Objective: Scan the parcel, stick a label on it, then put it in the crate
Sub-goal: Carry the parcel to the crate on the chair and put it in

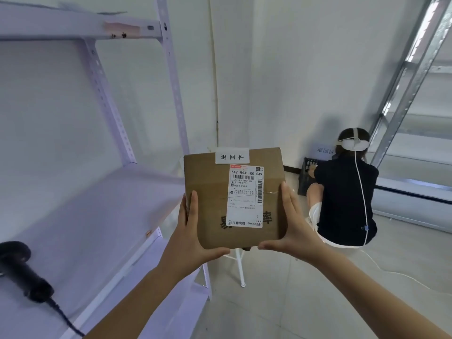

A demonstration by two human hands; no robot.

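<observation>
Already Labelled, Parcel Heads for the Crate

Both hands carry the parcel (233, 199) in the air, well out in front of the body. The left hand (189, 231) presses flat against its left side, thumb hooked under the bottom edge; the right hand (292, 223) mirrors it on the right side, fingers straight and together, thumb underneath. Between the two hands, on the upturned face, sits a printed shipping label (245, 196), and just beyond the fingertips, folded over the far top edge, a small white sticker (232, 156) with three characters. That sticker suggests the labelling step is done. The scanner (23, 270) lies on the shelf (85, 216) well to the left of the left hand, untouched, so scanning looks finished too, though nothing here proves it. What remains, by this reading, is the drop. A dark crate (307, 176) stands against the wall beyond the right hand, where another person (344, 194) crouches and partly hides it.
</observation>
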